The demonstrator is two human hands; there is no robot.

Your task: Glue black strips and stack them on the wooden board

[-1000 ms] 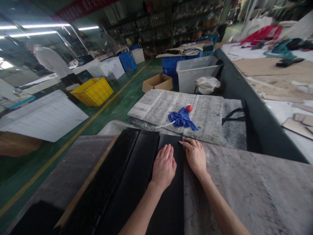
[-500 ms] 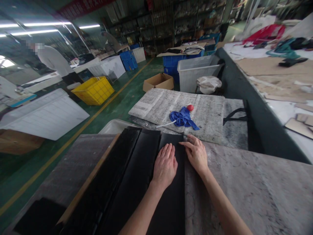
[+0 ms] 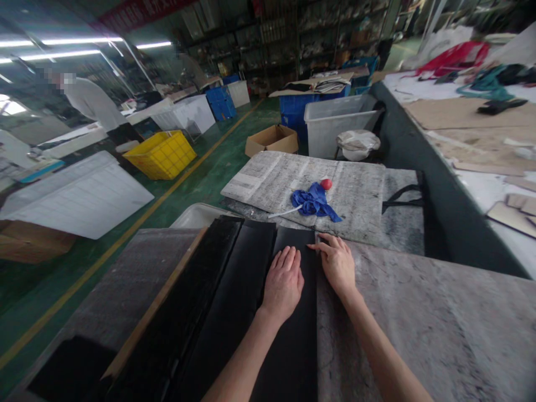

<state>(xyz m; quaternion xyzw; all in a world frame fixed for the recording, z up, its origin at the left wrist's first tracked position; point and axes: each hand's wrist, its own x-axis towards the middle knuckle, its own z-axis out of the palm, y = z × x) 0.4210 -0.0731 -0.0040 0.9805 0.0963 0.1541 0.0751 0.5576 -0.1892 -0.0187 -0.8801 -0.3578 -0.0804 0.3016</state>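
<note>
Grey mottled worktable (image 3: 419, 312) carries a long matte black strip (image 3: 293, 346); left hand (image 3: 283, 285) flat, fingers released, right hand (image 3: 337, 263) open at its edge, so press evenly

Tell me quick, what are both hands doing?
Left hand: open, flat on the black sheet.
Right hand: open, resting at the sheet's edge.

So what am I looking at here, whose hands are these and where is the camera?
The camera sits on a person's head, looking forward and down, so these are that person's own bare hands. The left hand lies flat on a black sheet, one of several long black sheets side by side. The right hand rests at that sheet's right edge, on the grey mottled worktop. Neither grips anything. Farther off lie a blue cloth and a small red round thing.
</note>
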